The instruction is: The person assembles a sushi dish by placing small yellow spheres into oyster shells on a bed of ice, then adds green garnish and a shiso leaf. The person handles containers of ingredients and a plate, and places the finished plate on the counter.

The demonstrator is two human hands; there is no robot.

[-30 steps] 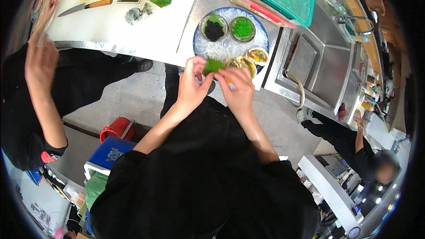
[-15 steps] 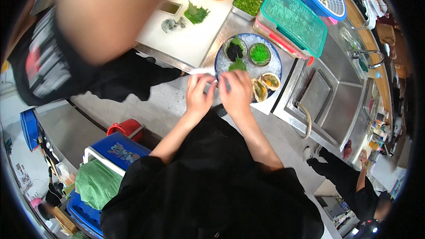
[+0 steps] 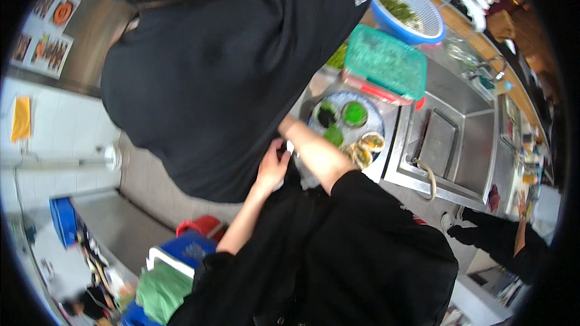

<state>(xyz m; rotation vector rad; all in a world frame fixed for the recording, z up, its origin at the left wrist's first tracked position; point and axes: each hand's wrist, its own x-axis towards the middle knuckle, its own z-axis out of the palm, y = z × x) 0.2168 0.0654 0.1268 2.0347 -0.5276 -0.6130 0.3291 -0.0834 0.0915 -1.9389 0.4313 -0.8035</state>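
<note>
My left hand [image 3: 272, 168] is in front of my body with thumb and fingers loosely curled and apart. Close to its fingertips is a small white thing [image 3: 290, 147] that is too blurred to name. My right forearm [image 3: 317, 154] reaches forward, and its hand is hidden behind a co-worker's black shirt [image 3: 205, 96]. Just beyond that forearm stands a round blue-rimmed plate [image 3: 379, 115] of ice. On it are a small bowl of bright green garnish [image 3: 354, 113], a dark garnish [image 3: 327, 116], a green leaf [image 3: 333, 136] and filled shells [image 3: 373, 141].
The co-worker leans across the counter from the left, covering the cutting board. Behind the plate are a green-lidded container [image 3: 386, 63] and a blue colander [image 3: 435, 36] of greens. A steel sink [image 3: 471, 145] lies right; a red bucket [image 3: 202, 227] stands lower left.
The co-worker has leaned in from the left, covering the board and my right hand. My hands, earlier together by the plate, have parted; my right arm has reached forward and left.
</note>
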